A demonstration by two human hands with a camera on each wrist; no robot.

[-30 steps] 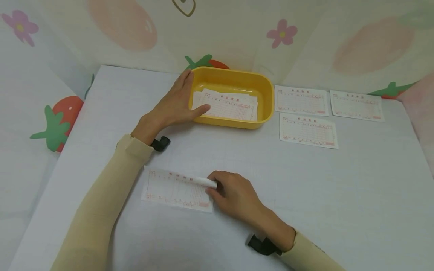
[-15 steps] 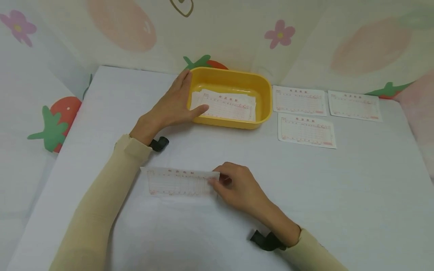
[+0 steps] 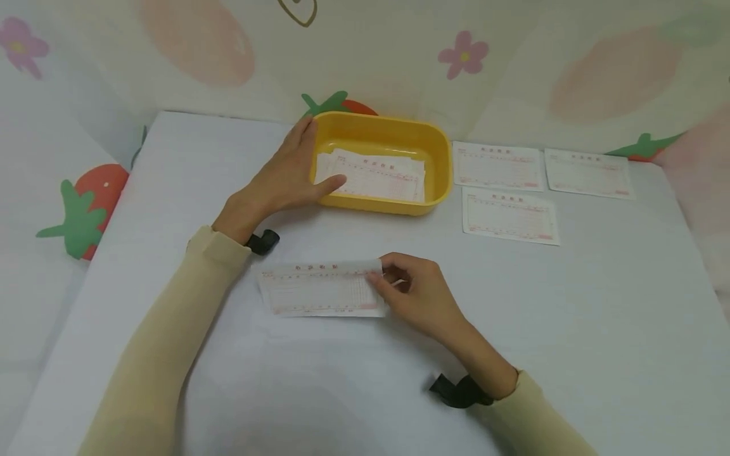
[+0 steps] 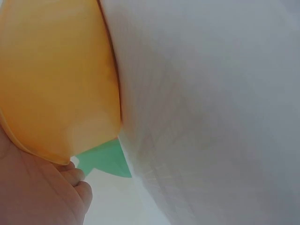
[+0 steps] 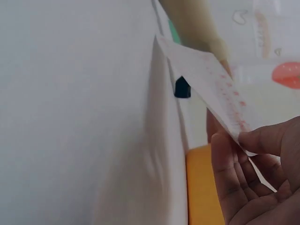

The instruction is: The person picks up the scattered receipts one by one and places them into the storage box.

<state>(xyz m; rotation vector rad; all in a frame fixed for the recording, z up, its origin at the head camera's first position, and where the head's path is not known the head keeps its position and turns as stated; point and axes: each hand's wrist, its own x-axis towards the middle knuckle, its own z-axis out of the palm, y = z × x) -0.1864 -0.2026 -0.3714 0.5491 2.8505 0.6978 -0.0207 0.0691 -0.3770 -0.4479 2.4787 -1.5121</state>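
My right hand pinches the right end of a printed receipt slip, white with red ruled lines, between thumb and fingers. In the right wrist view the slip slants up off the white tabletop, with its corner between thumb and forefinger. Farther back, my left hand grips the left end of a yellow plastic basin, thumb over the front rim and fingers along the outer side. Several similar slips lie stacked inside the basin. The left wrist view shows the basin's outer wall close up.
Right of the basin, three more slips lie flat on the table: one beside it, one at the far right and one nearer me. A strawberry-and-flower patterned curtain hangs directly behind the table.
My right hand has lifted the slip from the tabletop and carried it slightly back and right; its curled top edge has straightened. My left hand keeps its grip on the basin.
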